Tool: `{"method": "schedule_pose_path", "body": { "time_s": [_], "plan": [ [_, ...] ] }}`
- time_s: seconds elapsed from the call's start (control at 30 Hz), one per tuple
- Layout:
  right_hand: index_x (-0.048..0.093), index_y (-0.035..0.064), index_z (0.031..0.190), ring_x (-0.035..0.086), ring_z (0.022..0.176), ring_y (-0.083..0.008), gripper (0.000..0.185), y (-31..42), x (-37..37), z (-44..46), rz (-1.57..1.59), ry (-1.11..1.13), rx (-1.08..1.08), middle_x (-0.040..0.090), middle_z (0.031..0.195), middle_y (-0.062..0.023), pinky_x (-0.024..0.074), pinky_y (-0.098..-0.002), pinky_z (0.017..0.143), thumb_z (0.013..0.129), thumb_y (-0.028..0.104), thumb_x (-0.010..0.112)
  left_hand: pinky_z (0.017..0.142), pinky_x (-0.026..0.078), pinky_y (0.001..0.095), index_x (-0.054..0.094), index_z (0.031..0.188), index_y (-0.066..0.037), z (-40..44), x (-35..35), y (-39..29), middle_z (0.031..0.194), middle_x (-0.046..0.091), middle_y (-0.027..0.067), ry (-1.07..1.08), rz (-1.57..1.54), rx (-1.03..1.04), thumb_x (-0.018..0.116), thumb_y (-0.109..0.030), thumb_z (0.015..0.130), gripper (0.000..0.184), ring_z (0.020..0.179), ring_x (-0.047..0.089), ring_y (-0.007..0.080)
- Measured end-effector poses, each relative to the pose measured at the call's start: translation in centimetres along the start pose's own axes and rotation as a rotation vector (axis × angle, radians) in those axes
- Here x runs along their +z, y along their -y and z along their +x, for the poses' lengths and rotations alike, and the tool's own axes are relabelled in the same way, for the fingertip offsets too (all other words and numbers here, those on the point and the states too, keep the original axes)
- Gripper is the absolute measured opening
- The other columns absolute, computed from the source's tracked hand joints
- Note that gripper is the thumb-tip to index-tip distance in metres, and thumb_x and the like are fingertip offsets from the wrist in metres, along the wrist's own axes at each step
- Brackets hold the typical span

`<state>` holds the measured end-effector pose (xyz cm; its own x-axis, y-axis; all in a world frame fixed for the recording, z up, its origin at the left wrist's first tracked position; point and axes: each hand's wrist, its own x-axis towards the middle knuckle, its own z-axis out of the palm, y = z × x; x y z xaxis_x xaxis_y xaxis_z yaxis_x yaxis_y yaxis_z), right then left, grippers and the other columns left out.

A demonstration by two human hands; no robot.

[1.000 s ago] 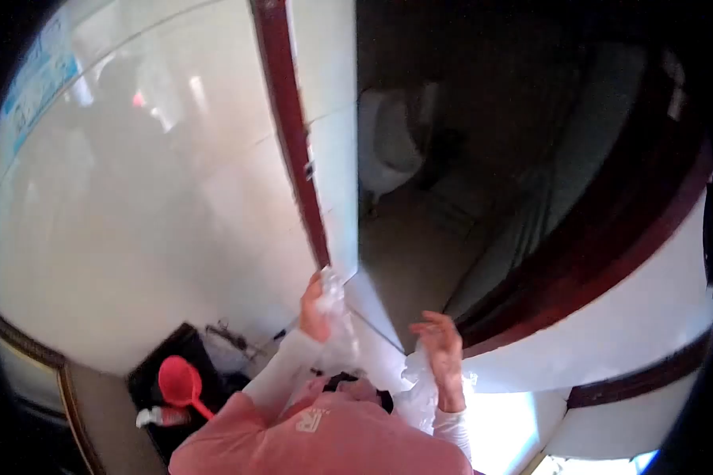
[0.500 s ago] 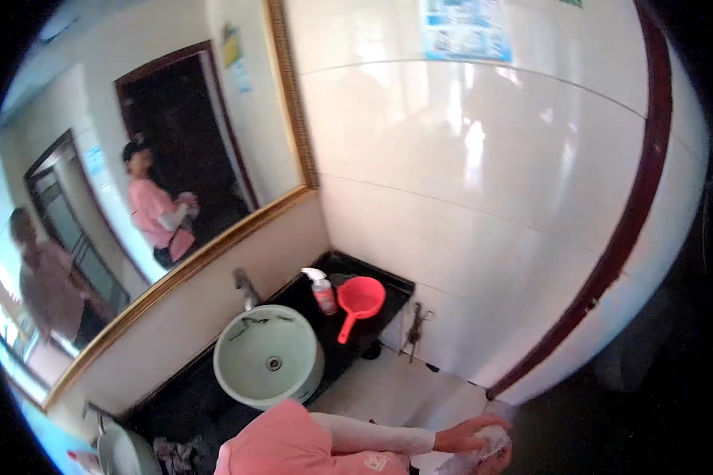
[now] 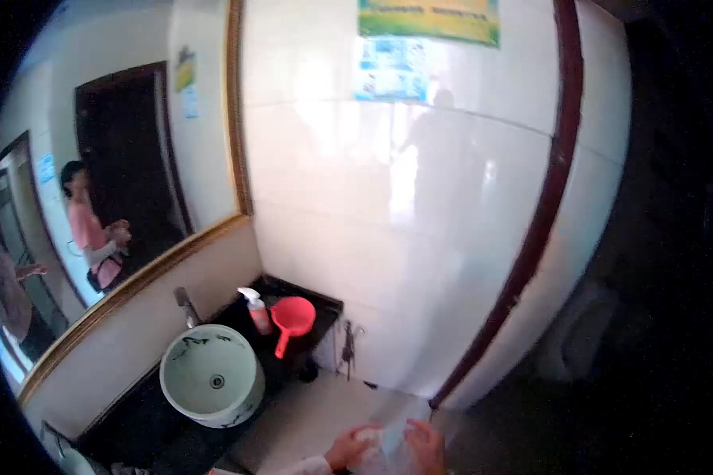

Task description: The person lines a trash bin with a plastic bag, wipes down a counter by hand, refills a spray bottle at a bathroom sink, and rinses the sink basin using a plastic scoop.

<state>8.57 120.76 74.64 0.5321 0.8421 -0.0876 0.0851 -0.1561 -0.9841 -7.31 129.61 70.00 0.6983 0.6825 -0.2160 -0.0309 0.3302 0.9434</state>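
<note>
At the bottom edge, my left hand (image 3: 348, 450) and my right hand (image 3: 426, 445) are close together, fingers bent. Between them is a thin, whitish, light-blue-tinted crumpled sheet (image 3: 390, 450); whether it is plastic, paper or cloth I cannot make out. Both hands are closed on it, one at each side. A pale sleeve (image 3: 313, 465) covers my left forearm. Up and to the left of the hands, a red dipper (image 3: 295, 317) and a spray bottle (image 3: 257, 311) stand on the black counter (image 3: 135, 423), apart from my hands.
A round basin (image 3: 218, 360) with a tap (image 3: 186, 307) stands on the counter. Above it hangs a gold-framed mirror (image 3: 242, 119) reflecting people. Posters (image 3: 392, 70) are on the tiled wall (image 3: 333, 182). A dark red door frame (image 3: 543, 214) borders a dim area at right.
My view has swung right and up, so counter and basin sit further left. Both hands now show, spread on either side of the sheet, which was bunched up before.
</note>
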Motion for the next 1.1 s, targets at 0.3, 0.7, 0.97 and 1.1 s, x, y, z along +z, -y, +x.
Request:
{"method": "schedule_pose_path", "body": {
  "time_s": [0.3, 0.7, 0.97, 1.1],
  "plan": [
    [0.057, -0.0028, 0.099, 0.058, 0.079, -0.0123, 0.027, -1.0, -7.3, 1.1, 0.205, -0.395, 0.024, 0.061, 0.086, -0.0067, 0.0453, -0.0230, 0.070, 0.082, 0.019, 0.055, 0.059, 0.044, 0.0287, 0.046, 0.071, -0.005, 10.3, 5.2, -1.1, 0.079, 0.054, 0.0108, 0.056, -0.291, 0.112, 0.043, -0.003, 0.072, 0.004, 0.071, 0.052, 0.0180],
    [0.059, -0.0002, 0.094, 0.050, 0.067, -0.0055, 0.021, -0.9, -14.5, 11.5, 0.479, -0.978, -0.019, 0.057, 0.075, -0.0002, 0.0399, -0.0193, 0.059, 0.081, 0.016, 0.057, 0.043, 0.038, 0.0226, 0.043, 0.067, -0.008, 31.8, 10.3, -6.5, 0.058, 0.043, 0.0020, 0.481, -0.131, 0.130, 0.047, -0.012, 0.076, 0.011, 0.049, 0.043, 0.0106],
    [0.062, 0.0002, 0.085, 0.051, 0.071, -0.0073, 0.018, -1.2, -19.1, 14.8, 0.338, -1.461, -0.124, 0.059, 0.073, -0.0010, 0.0413, -0.0213, 0.067, 0.074, 0.014, 0.061, 0.054, 0.039, 0.0236, 0.049, 0.067, -0.004, 43.8, 22.2, -12.3, 0.066, 0.048, -0.0010, 0.595, 0.372, 0.525, 0.054, -0.007, 0.076, 0.011, 0.061, 0.045, 0.0081],
    [0.061, 0.0010, 0.086, 0.050, 0.072, -0.0063, 0.019, -2.6, -23.5, 13.6, 0.333, -1.572, -0.063, 0.058, 0.076, -0.0006, 0.0401, -0.0204, 0.066, 0.074, 0.015, 0.060, 0.056, 0.038, 0.0275, 0.052, 0.069, -0.001, 45.7, 30.3, -14.7, 0.066, 0.052, 0.0011, 0.713, 0.352, 0.947, 0.061, -0.005, 0.069, 0.010, 0.061, 0.046, 0.0128]
  ]
}}
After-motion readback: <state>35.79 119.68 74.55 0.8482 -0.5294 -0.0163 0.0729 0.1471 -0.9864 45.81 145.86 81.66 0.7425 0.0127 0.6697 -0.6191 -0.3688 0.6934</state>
